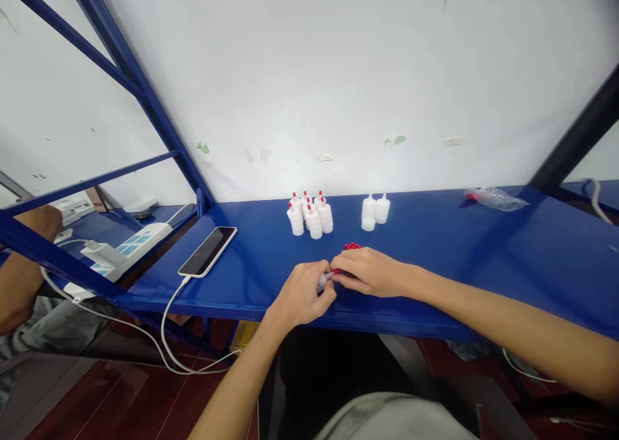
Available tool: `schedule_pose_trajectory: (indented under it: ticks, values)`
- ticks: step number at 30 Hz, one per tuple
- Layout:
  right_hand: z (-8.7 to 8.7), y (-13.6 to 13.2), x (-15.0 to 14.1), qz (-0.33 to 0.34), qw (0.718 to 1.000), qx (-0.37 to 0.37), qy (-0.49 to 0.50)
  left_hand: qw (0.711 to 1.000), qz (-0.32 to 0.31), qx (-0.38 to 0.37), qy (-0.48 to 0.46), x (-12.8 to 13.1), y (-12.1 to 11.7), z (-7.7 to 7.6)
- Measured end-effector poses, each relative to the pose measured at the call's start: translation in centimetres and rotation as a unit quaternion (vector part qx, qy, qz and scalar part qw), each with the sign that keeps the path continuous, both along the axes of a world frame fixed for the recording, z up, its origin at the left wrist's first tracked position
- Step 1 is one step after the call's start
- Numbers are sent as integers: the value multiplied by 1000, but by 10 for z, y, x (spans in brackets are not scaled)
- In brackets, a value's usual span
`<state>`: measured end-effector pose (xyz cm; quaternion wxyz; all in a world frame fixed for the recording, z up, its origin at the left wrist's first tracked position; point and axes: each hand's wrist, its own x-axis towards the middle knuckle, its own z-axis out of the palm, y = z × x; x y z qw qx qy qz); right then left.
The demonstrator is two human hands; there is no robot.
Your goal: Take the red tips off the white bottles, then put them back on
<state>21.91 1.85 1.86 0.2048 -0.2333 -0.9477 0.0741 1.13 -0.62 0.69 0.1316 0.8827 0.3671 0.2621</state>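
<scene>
Holds a white bottle [322, 282], mostly hidden but seemingly plastic, in curled fingers of the left hand [304, 291]; points its tapered nozzle [329, 276] along a sideways long axis toward the right hand [363, 271]. Pinches a red cap [336, 271] there in right fingertips.

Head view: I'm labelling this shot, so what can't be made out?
- Head view: most of the white plastic bottle, covered by the left hand.
- Head view: exact number of small red caps, too tiny, the right hand perhaps covering some.
- Head view: the red item in or by the crumpled clear plastic bag, too small.
</scene>
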Motion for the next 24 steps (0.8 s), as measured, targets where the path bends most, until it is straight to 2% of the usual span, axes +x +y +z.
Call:
schedule_pose_trajectory:
  ticks: [3,6,8,11,14,16,19,24]
  values:
    - [-1,-2,-3,25,1000,2,-6,1000,-11,8,7,0,0,-1]
    - [2,-3,-4,35,997,-68,13,999,-14,32,21,0,0,-2]
    - [5,1,0,11,993,-106,42,999,-3,45,24,1,-1,-1]
    - [12,15,16,-67,990,-108,66,999,11,35,17,1,-1,3]
    - [16,32,37,-157,984,-82,-9,999,20,14,21,1,-2,5]
    - [15,41,49,-188,976,-75,-76,999,23,8,27,1,-2,5]
    - [10,49,58,-204,966,-91,-129,999,26,8,31,1,-1,4]
    - [7,47,53,-200,964,-104,-140,999,25,7,36,1,0,4]
